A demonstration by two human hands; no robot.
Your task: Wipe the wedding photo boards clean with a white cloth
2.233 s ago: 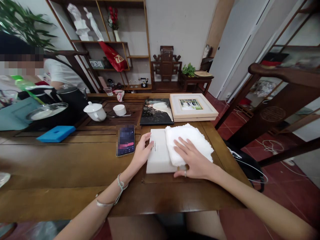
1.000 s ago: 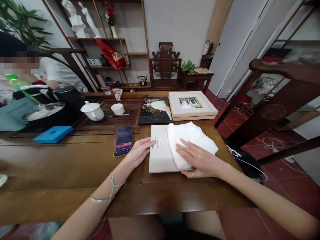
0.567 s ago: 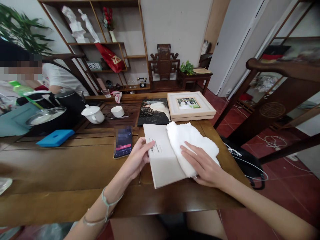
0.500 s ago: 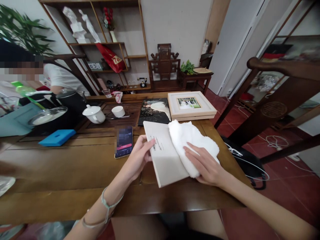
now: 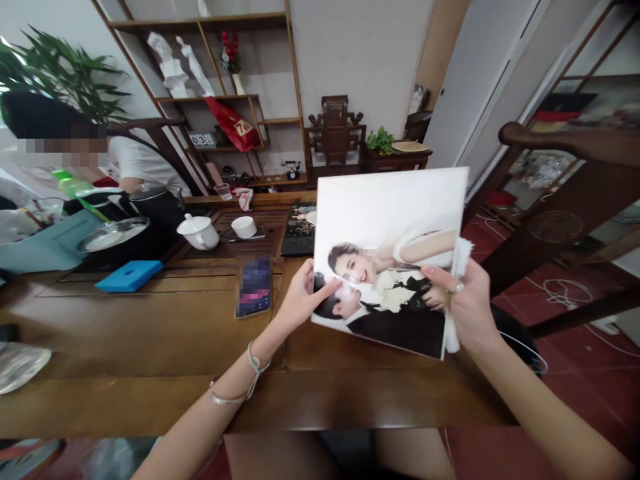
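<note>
Hands (image 5: pixel 300 300) hold a tilted photo panel (image 5: pixel 387 263) over the table (image 5: pixel 190 347).

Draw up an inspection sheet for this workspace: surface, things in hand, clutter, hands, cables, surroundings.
Surface: brown wooden table; damage, nothing seen.
Things in hand: photo board, raised and tilted; white cloth at its right edge.
Clutter: phone, blue block, lidded white cup, white bowl; dark album partly hidden.
Hands: left hand grips the photo board's left edge; right hand its right, with the white cloth.
Cables: white cable looped on red floor.
Surroundings: person at left; wooden chair at right.
</note>
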